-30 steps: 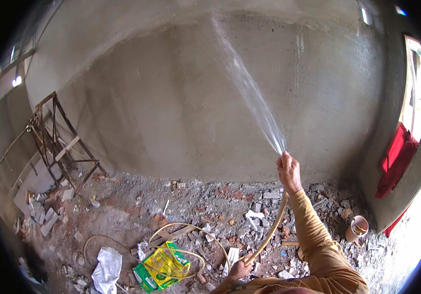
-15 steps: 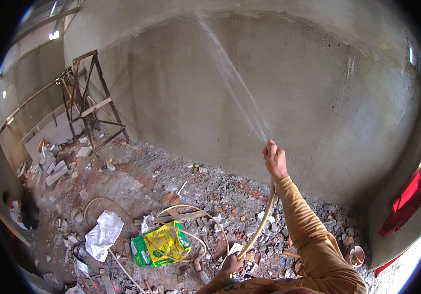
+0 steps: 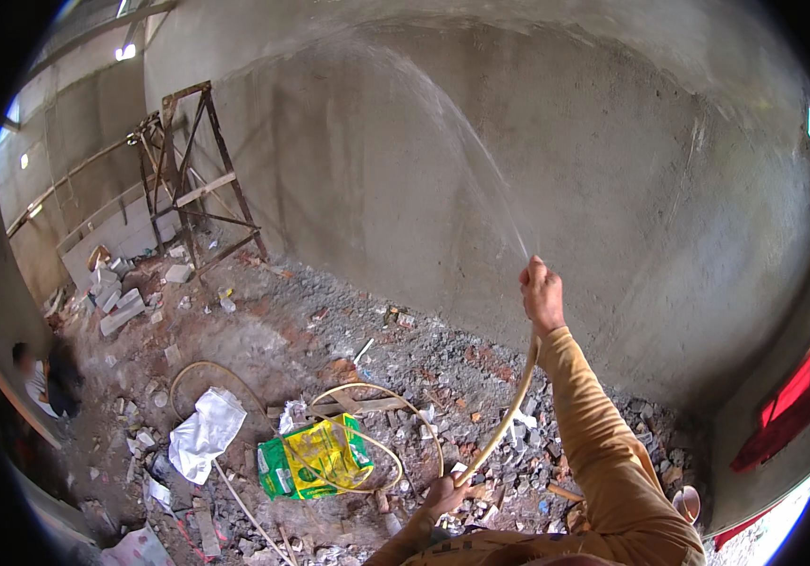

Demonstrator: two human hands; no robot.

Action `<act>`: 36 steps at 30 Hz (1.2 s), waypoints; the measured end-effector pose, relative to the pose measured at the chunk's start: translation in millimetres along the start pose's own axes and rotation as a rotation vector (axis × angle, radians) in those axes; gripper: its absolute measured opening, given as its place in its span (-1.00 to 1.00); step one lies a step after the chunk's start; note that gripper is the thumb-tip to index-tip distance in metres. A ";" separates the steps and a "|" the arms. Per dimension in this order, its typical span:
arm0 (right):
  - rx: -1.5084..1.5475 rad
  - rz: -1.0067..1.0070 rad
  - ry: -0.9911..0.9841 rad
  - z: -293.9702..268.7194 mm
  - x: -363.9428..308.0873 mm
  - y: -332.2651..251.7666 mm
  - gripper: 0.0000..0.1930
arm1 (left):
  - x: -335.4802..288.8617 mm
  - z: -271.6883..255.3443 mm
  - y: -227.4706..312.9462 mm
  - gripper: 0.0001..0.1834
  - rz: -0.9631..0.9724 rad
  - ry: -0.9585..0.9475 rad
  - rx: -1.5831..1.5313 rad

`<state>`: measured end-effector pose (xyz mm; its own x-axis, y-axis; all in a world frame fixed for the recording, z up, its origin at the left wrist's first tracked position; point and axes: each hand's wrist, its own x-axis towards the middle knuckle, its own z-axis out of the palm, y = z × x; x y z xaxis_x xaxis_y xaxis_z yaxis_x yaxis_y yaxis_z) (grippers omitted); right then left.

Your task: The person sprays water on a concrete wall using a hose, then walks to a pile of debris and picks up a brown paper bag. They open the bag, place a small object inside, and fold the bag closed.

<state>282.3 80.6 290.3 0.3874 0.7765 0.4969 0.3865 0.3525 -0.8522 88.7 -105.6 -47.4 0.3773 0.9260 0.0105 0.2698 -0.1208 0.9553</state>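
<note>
My right hand (image 3: pixel 542 296) is stretched out in front, its fingers closed round the end of a pale yellow hose (image 3: pixel 509 412). From that end a jet of water (image 3: pixel 486 156) arcs up and to the left against the grey plastered wall (image 3: pixel 405 198), its upper part spreading into spray. Lower down, my left hand (image 3: pixel 444 494) grips the same hose close to my body, with its fingers partly hidden. Beyond the left hand the hose lies in loose loops across the rubble and over a yellow and green sack (image 3: pixel 315 459).
Broken brick and stone litter the floor. A white sack (image 3: pixel 208 434) lies left of the green one. At the back left stands a rusty metal frame (image 3: pixel 207 174) near pale blocks (image 3: pixel 122 309). A person (image 3: pixel 39 382) is at the far left; red cloth (image 3: pixel 787 410) hangs at right.
My right hand has shifted slightly right and up with the hose end. The water jet looks thinner and more curved. My view has turned a little to the left.
</note>
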 end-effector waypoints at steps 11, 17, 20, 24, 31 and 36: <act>0.158 0.179 0.372 -172.0 -68.0 8.6 -0.54 | 0.0 37.3 3.3 -0.76 0.091 -0.323 0.237; 0.220 0.206 0.553 -269.9 -108.2 10.5 -0.53 | 3.7 80.6 21.3 -0.77 0.161 -0.438 0.303; 0.235 0.208 0.658 -327.5 -130.6 16.3 -0.53 | -0.6 110.4 56.6 -0.72 0.182 -0.513 0.353; 0.254 0.173 0.796 -398.0 -160.8 21.9 -0.55 | -1.0 147.5 83.0 -0.71 0.207 -0.641 0.416; 0.286 0.134 0.988 -509.5 -219.7 17.6 -0.56 | -6.0 222.5 128.0 -0.68 0.240 -0.702 0.504; 0.316 0.074 1.023 -559.9 -239.8 19.8 -0.57 | -3.6 264.2 122.3 -0.67 0.329 -0.704 0.580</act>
<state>665.7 -391.1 245.8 0.9747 0.0469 0.2186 0.1564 0.5554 -0.8167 354.4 -218.2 -8.7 0.9053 0.4108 -0.1081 0.3796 -0.6682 0.6399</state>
